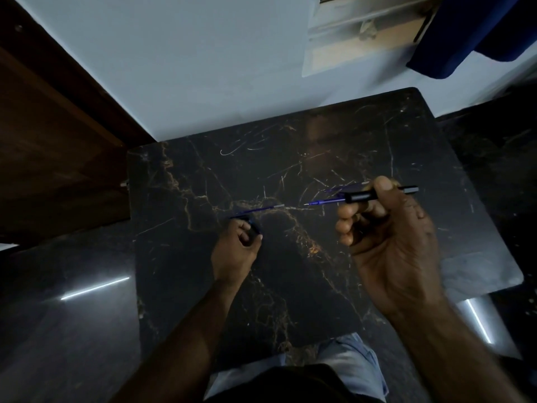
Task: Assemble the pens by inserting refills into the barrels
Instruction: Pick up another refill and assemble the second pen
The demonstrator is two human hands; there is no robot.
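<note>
My right hand (389,242) is raised over the right side of the black marble table (290,280) and grips a black pen barrel (360,196). A blue refill (324,202) sticks out of the barrel's left end, tip pointing left. Behind it lies another blue refill (345,187), partly hidden by my thumb. My left hand (236,251) rests low on the table's left-middle, fingers closed on a small dark pen part (252,225). A blue refill (257,210) lies on the table just beyond that hand, its silver end to the right.
A pale wall rises behind the table's far edge. A brown wooden door (58,141) stands at the left, a blue cloth (470,33) hangs at the upper right. Dark glossy floor (72,315) surrounds the table. My knees in light jeans (345,362) sit at the near edge.
</note>
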